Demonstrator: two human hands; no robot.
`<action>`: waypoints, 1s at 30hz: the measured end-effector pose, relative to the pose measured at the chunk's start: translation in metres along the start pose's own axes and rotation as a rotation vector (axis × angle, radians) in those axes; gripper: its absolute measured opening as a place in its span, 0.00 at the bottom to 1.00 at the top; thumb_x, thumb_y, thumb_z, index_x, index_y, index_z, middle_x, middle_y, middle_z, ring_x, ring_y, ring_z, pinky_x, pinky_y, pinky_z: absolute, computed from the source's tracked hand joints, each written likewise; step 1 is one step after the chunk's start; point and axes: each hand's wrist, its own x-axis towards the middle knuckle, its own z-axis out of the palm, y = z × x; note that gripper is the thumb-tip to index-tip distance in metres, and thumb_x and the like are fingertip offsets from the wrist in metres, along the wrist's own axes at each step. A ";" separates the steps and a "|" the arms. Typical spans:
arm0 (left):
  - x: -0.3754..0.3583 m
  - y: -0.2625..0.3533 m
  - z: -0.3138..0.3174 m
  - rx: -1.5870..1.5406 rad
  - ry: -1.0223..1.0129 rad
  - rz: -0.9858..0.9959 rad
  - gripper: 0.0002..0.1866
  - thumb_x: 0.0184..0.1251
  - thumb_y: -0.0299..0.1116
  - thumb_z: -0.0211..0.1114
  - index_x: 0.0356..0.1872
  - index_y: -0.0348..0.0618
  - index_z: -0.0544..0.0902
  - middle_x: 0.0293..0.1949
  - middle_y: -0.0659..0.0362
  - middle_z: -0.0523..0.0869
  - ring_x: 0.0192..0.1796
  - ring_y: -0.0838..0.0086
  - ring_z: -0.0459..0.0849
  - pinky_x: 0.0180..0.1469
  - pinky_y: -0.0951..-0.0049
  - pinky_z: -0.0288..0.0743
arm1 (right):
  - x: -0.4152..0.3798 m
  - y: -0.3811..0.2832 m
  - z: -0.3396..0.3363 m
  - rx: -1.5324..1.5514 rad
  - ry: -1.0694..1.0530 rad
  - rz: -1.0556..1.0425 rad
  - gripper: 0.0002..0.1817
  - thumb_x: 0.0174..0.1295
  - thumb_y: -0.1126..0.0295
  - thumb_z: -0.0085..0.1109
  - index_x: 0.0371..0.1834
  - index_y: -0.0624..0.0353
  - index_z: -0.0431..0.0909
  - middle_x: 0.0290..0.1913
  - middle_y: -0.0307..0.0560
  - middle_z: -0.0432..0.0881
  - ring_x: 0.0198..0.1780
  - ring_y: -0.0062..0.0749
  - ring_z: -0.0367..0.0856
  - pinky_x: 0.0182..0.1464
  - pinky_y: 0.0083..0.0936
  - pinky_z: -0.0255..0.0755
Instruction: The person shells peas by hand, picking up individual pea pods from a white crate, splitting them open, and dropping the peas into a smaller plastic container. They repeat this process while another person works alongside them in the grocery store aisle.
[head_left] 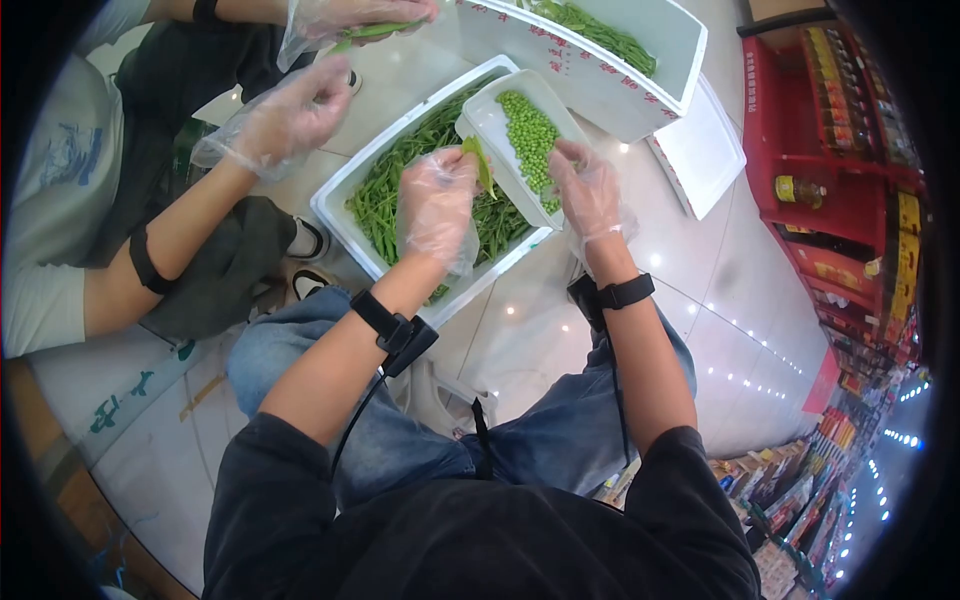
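Note:
My left hand (436, 205), in a clear plastic glove, is closed on a green pea pod (478, 163) that sticks out past the fingertips. My right hand (588, 195), also gloved, is curled with fingertips together beside the right edge of a white plastic tray (487, 106); whatever it might hold is hidden. Shelled green peas (527, 130) lie in the tray. It rests on a white foam box (331, 193) full of pea pods (384, 207), and my left hand is over these pods.
On the left sits another person, whose gloved hands (285, 118) hold a green pod (377, 31). A second foam box (585, 65) with pods stands at the back, beside a white lid (697, 150). Red store shelves (835, 235) line the right.

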 end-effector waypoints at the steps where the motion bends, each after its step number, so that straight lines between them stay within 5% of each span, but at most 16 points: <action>1: 0.000 0.001 0.001 -0.097 0.001 -0.005 0.12 0.74 0.27 0.65 0.50 0.28 0.85 0.44 0.54 0.90 0.44 0.75 0.88 0.53 0.73 0.83 | -0.003 0.002 0.000 0.179 -0.072 0.190 0.20 0.69 0.61 0.64 0.51 0.70 0.82 0.41 0.52 0.87 0.40 0.32 0.86 0.44 0.25 0.79; 3: -0.001 0.005 0.000 -0.102 0.004 -0.055 0.13 0.73 0.29 0.67 0.51 0.29 0.85 0.44 0.55 0.89 0.45 0.75 0.87 0.54 0.74 0.82 | -0.016 -0.014 0.004 0.360 -0.141 0.373 0.22 0.70 0.59 0.64 0.53 0.70 0.82 0.42 0.53 0.87 0.41 0.33 0.86 0.45 0.25 0.80; 5: -0.004 0.010 -0.003 -0.106 0.009 -0.105 0.14 0.72 0.31 0.68 0.51 0.29 0.85 0.45 0.55 0.89 0.47 0.75 0.86 0.55 0.74 0.81 | -0.035 -0.036 0.008 0.746 -0.449 0.614 0.22 0.72 0.59 0.64 0.54 0.71 0.80 0.41 0.51 0.86 0.40 0.32 0.86 0.44 0.24 0.80; 8: -0.008 0.016 -0.006 -0.092 -0.092 -0.226 0.17 0.70 0.35 0.72 0.52 0.31 0.86 0.45 0.57 0.89 0.47 0.76 0.85 0.56 0.77 0.78 | -0.043 -0.021 0.015 0.691 -0.550 0.578 0.19 0.74 0.60 0.63 0.52 0.68 0.81 0.40 0.47 0.86 0.38 0.28 0.85 0.42 0.22 0.80; 13: -0.004 0.013 -0.015 0.046 -0.067 -0.135 0.21 0.71 0.36 0.71 0.58 0.31 0.82 0.49 0.55 0.88 0.53 0.73 0.85 0.60 0.74 0.76 | -0.054 -0.010 0.009 0.718 -0.450 0.648 0.14 0.73 0.66 0.63 0.51 0.67 0.81 0.36 0.43 0.84 0.34 0.25 0.83 0.38 0.20 0.79; 18: 0.004 0.022 -0.033 -0.059 0.087 -0.044 0.20 0.76 0.34 0.65 0.60 0.30 0.78 0.56 0.50 0.86 0.59 0.66 0.85 0.66 0.68 0.76 | -0.068 0.013 0.020 0.793 -0.516 0.963 0.12 0.73 0.66 0.61 0.50 0.64 0.81 0.35 0.40 0.84 0.32 0.24 0.82 0.35 0.18 0.79; 21: 0.003 0.016 -0.037 -0.141 0.111 0.029 0.19 0.76 0.34 0.64 0.59 0.29 0.78 0.57 0.49 0.86 0.59 0.66 0.85 0.65 0.68 0.76 | -0.012 -0.020 0.000 1.238 -0.171 0.561 0.19 0.74 0.60 0.62 0.58 0.64 0.77 0.49 0.45 0.83 0.47 0.30 0.83 0.49 0.25 0.79; 23: 0.001 0.021 -0.034 -0.115 0.115 -0.003 0.19 0.77 0.34 0.64 0.60 0.30 0.78 0.57 0.50 0.86 0.58 0.66 0.85 0.63 0.69 0.77 | 0.011 -0.036 -0.022 1.128 -0.065 0.405 0.23 0.73 0.58 0.62 0.60 0.65 0.75 0.54 0.47 0.81 0.53 0.35 0.80 0.55 0.30 0.77; 30: 0.003 0.011 -0.029 -0.070 0.021 -0.007 0.19 0.76 0.34 0.65 0.60 0.30 0.78 0.54 0.53 0.87 0.53 0.70 0.87 0.57 0.74 0.79 | -0.012 0.003 0.001 0.942 -0.263 0.579 0.24 0.67 0.62 0.68 0.61 0.66 0.75 0.51 0.46 0.80 0.50 0.33 0.80 0.51 0.28 0.77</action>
